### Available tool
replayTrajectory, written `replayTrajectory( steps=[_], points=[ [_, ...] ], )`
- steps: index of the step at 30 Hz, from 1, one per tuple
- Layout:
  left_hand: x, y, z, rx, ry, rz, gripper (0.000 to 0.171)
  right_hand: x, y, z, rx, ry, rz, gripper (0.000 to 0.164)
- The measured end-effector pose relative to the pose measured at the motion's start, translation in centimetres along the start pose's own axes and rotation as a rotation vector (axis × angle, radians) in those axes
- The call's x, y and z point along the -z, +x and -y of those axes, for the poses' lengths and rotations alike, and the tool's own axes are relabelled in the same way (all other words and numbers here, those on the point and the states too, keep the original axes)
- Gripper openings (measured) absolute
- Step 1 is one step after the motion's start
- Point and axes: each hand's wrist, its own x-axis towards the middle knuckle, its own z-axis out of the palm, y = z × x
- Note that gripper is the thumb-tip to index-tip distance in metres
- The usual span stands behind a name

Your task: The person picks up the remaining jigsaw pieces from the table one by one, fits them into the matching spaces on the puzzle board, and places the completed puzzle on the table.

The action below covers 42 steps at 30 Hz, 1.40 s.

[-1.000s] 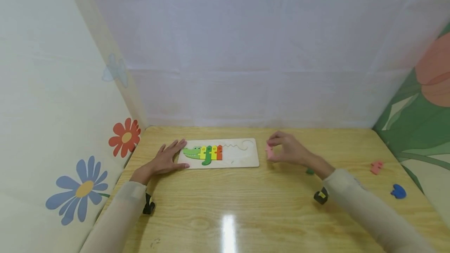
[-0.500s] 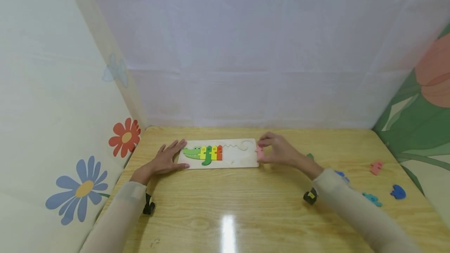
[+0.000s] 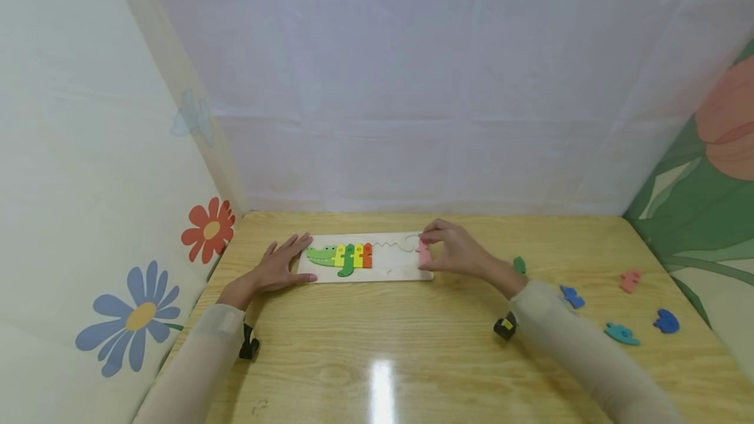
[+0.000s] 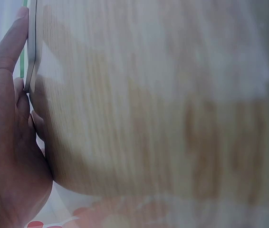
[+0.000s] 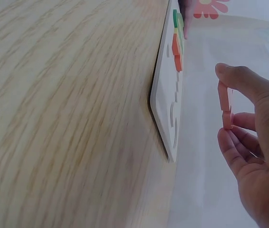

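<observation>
A pale wooden puzzle board (image 3: pixel 394 272) lies at the back of the table. Its left part carries a green crocodile head (image 3: pixel 321 254) and several yellow, green and orange body pieces (image 3: pixel 359 256); the right part shows bare outlines. My left hand (image 3: pixel 277 267) rests with spread fingers on the board's left end. Between thumb and fingertips, my right hand (image 3: pixel 456 250) pinches a pink puzzle piece (image 3: pixel 424 253) above the board's right end. In the right wrist view that pink piece (image 5: pixel 225 104) is held on edge, raised off the board (image 5: pixel 165 107).
Loose puzzle pieces lie on the table to the right: a green one (image 3: pixel 519 265), a blue one (image 3: pixel 572 297), a teal one (image 3: pixel 621 334), a pink one (image 3: pixel 631 281) and a dark blue one (image 3: pixel 667 321). A white cloth wall (image 3: pixel 377 116) stands behind the table.
My right hand has moved left with the pink puzzle piece, from beside the board to over its right end. The blue and teal pieces have come out from behind the sleeve. My left hand stays put.
</observation>
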Motion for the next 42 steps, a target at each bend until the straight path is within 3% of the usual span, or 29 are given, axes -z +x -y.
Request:
replayTrajectory(
  steps=[9, 24, 42],
  points=[
    [0.1, -0.1, -0.1, 0.002, -0.013, 0.005, 0.103, -0.5, 1.1, 0.7, 0.017, 0.074, -0.016, 0.057],
    [0.2, -0.1, 0.1, -0.003, -0.007, 0.001, 0.103, -2.0, 2.9, 1.3, 0.025, 0.057, -0.031, 0.054],
    [0.3, -0.2, -0.3, -0.021, -0.004, -0.007, 0.104, -4.0, 4.5, 1.4, -0.043, 0.059, 0.010, 0.059]
  ],
)
